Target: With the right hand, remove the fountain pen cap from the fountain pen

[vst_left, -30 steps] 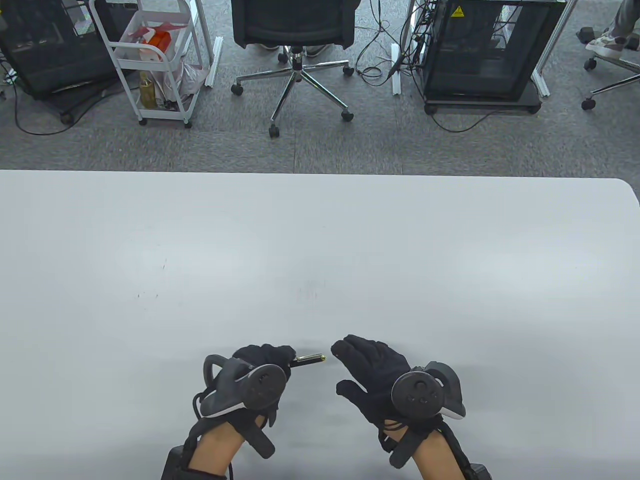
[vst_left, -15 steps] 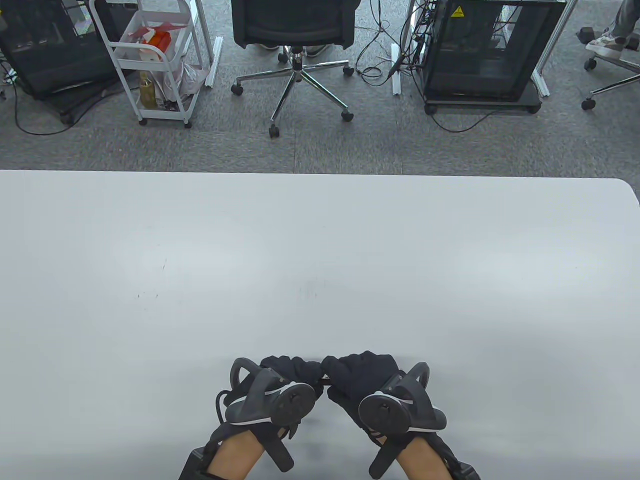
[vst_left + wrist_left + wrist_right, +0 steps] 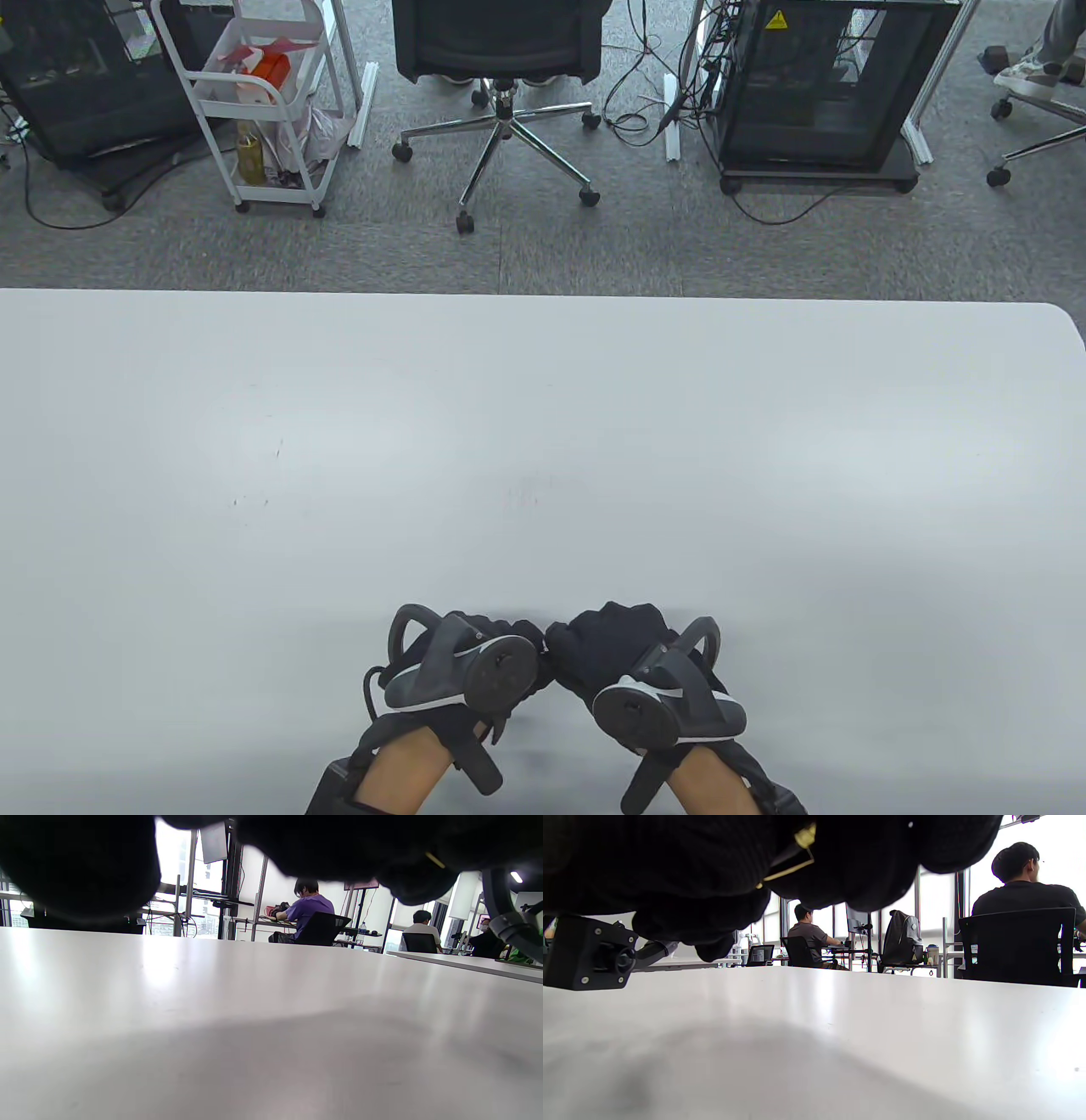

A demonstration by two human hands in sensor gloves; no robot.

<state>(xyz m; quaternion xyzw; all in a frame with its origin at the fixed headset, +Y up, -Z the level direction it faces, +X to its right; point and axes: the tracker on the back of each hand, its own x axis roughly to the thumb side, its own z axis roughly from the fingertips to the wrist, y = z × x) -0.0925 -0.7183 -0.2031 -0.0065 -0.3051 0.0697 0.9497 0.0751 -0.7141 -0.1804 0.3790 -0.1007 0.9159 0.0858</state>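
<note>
My left hand (image 3: 509, 638) and right hand (image 3: 598, 635) meet knuckle to knuckle low over the white table (image 3: 543, 424), near its front edge. The fountain pen lies between them and is hidden in the table view. In the right wrist view my right fingers (image 3: 848, 866) curl around the black fountain pen cap (image 3: 785, 856); its gold clip and band show between them. In the left wrist view a thin gold sliver of the pen (image 3: 435, 860) shows among my left fingers (image 3: 407, 882), which grip the pen's barrel. Whether cap and barrel are still joined is hidden.
Beyond the table's far edge stand a black office chair (image 3: 501, 51), a white cart (image 3: 254, 102) and black cabinets (image 3: 814, 85). My left hand's tracker (image 3: 589, 952) shows at the left of the right wrist view.
A second ago my left hand held the pen with its gold-tipped end poking right and my right hand was open beside it. My right hand has closed over that end; both hands drew together.
</note>
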